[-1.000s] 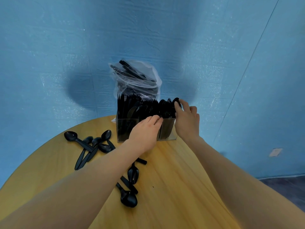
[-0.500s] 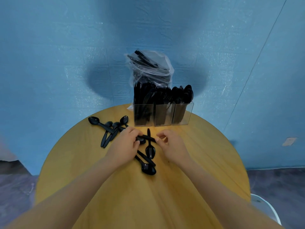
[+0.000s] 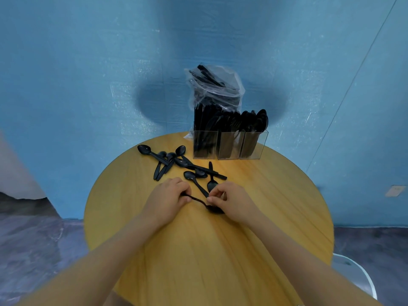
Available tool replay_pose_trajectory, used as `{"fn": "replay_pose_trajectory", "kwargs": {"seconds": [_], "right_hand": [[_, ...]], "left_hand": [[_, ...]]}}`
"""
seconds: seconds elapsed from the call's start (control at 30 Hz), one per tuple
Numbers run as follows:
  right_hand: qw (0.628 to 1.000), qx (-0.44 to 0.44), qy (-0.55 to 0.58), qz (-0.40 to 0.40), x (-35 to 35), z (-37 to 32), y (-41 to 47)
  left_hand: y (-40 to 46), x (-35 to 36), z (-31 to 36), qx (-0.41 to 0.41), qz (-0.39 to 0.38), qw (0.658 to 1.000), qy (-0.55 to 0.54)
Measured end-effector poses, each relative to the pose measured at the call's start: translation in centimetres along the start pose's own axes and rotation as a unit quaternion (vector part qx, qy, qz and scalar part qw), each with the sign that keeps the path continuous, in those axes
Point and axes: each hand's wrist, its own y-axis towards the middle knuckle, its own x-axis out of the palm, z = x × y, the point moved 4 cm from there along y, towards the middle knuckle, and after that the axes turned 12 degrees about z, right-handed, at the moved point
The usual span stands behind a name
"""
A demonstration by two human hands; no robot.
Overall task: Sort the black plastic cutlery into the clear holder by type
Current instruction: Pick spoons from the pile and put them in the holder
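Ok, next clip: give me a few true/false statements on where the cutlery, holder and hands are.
1. The holder has three compartments, all with cutlery in them. True.
2. The loose spoons lie right of the holder. False: they lie on the table, left of and in front of it.
3. Both hands are at one spoon: the left hand on its handle, the right hand near its bowl. True.
4. The bag lies flat at the near table edge. False: it stands behind the holder.
5. The right hand is inside the holder. False: it is down at the table, well short of it.
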Motion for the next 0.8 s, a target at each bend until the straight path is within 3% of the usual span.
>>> {"fn": "replay_pose_trajectory", "kwargs": {"seconds": [0.2,0.37,0.53,0.63,0.8], "right_hand": [[0.999,0.019,0.041,0.016,-0.1,-0.1,0.2],[0.994,-0.016,0.085,0.067,0.6,-2.1,1.6],[0.989,-0.012,0.061,0.132,2.0,-3.1,3.4],[0.995,0.007,0.006,0.095,3.2,-2.9,4.2],[0.997,0.018,0.018,0.078,4.6,-3.8,5.9]], "left_hand": [[-0.8,-1.1,0.6,-0.003,0.025,0.998,0.051],[-1.1,-1.2,0.4,0.003,-0.042,0.999,0.02],[-1.1,-1.6,-2.4,-0.09,-0.025,0.995,-0.041],[-1.5,-1.7,-4.4,-0.148,-0.014,0.987,-0.065],[-2.1,-1.9,-4.2,-0.109,-0.075,0.99,-0.058]]}}
